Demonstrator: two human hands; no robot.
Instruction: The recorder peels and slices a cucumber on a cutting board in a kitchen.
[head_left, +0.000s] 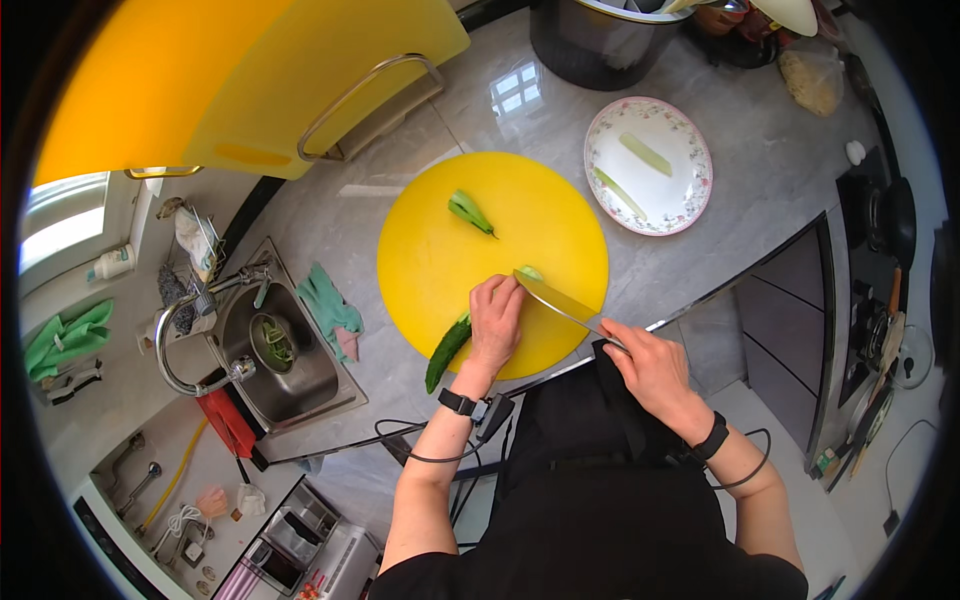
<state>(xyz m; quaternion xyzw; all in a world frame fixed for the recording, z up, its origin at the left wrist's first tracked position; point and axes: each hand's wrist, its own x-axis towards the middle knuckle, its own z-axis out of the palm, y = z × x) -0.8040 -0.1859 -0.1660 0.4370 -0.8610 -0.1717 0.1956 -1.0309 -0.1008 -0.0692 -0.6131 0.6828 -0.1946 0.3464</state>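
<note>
A round yellow cutting board lies on the grey counter before me. My left hand presses a dark green cucumber against it, the fingers covering the middle of the cucumber. In my right hand is the handle of a kitchen knife. Its blade stands close beside my left fingertips, at the cucumber's cut end. Just beyond the blade shows a pale green cut piece, partly hidden by it. Farther up the board rests a cucumber end piece with a thin stem.
A flower-rimmed plate holds two pale cucumber strips, right of the board. Behind it stands a large dark pot. To the left, a steel sink contains a bowl of green peelings; a green cloth lies beside it. Yellow cabinet doors overhang the back left.
</note>
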